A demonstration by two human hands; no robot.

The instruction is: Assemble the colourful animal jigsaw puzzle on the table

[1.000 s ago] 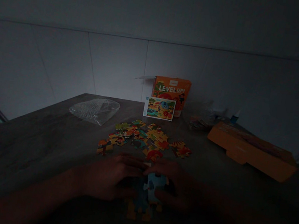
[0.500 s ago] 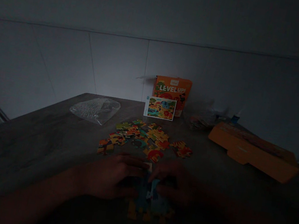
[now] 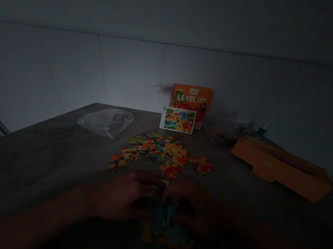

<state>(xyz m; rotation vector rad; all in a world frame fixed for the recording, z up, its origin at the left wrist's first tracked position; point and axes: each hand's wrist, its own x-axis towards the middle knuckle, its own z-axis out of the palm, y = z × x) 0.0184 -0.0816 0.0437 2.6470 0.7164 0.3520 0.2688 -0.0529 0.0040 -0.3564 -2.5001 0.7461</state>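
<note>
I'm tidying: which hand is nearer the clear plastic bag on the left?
Left. The left hand is below and right of the clear plastic bag in the picture; the right hand is farther right.

Dim light, plain grey upper wall (image 3: 184, 9), paler panelled lower wall (image 3: 130, 70), mottled grey tabletop (image 3: 42, 147)

Your view is very dim: the far white panelled wall (image 3: 127, 72) is palest mid-scene, the grey mottled desk (image 3: 55, 149) is nearly black up close, and your bare right hand (image 3: 190, 200) looks soft-edged in shadow.
</note>
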